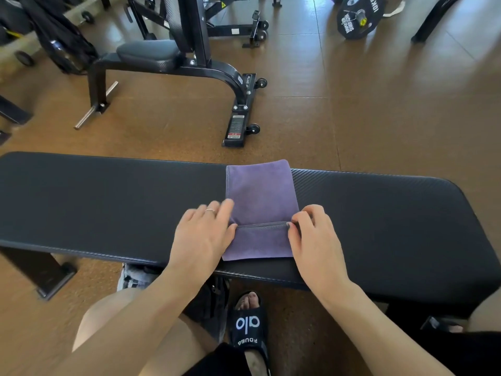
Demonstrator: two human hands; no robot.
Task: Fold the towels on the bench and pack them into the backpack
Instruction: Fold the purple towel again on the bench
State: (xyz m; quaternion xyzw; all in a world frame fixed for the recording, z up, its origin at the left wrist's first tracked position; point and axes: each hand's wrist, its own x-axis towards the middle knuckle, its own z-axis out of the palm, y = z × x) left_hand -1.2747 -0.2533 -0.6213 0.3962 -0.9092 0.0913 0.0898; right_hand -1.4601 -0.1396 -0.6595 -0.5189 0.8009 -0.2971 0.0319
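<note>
A purple towel lies across the black padded bench, folded into a narrow strip with its near end turned over onto itself. My left hand pinches the left corner of that turned-over hem. My right hand pinches the right corner of the same hem. Under the bench, between my legs, a dark bag shows in part; it may be the backpack, and most of it is hidden.
An adjustable gym bench with wheels stands on the brown floor beyond. A weight plate lies at the far right. A black bag leans at the far left. My sandalled foot is under the bench.
</note>
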